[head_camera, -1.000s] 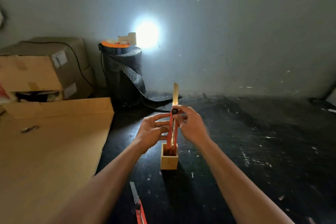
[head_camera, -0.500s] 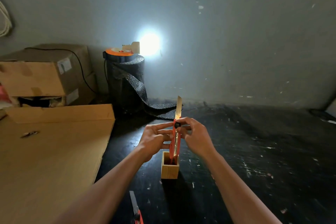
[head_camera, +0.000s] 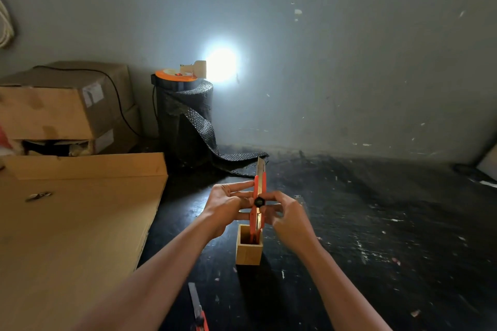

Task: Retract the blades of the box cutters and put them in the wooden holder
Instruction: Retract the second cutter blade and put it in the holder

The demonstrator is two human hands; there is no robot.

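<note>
The blade has slid most of the way back: a second ago a long strip of pale steel stood above the handle, half a second ago a shorter one, and now only a short tip of the blade [head_camera: 260, 166] shows above the orange plastic box cutter [head_camera: 258, 197] with the round black slider knob [head_camera: 259, 201]. The knob has travelled down the handle with it. By my reading, retraction of this cutter is nearly done, and a little more travel remains before the tip is hidden.

The cutter stands nearly upright, its lower end already inside the small square pale wooden holder [head_camera: 248, 252], which sits on the scuffed black tabletop [head_camera: 376, 223] straight ahead of the person. The left hand [head_camera: 227, 205], at 9 o'clock from the cutter, steadies the handle with fingers loosely spread against its side. The right hand [head_camera: 289, 216], at 3 o'clock, is curled in, its thumb and forefinger pinching at the knob.

A second orange box cutter [head_camera: 198, 312] lies flat at 7 o'clock from the holder, its blade out, not yet dealt with.
</note>
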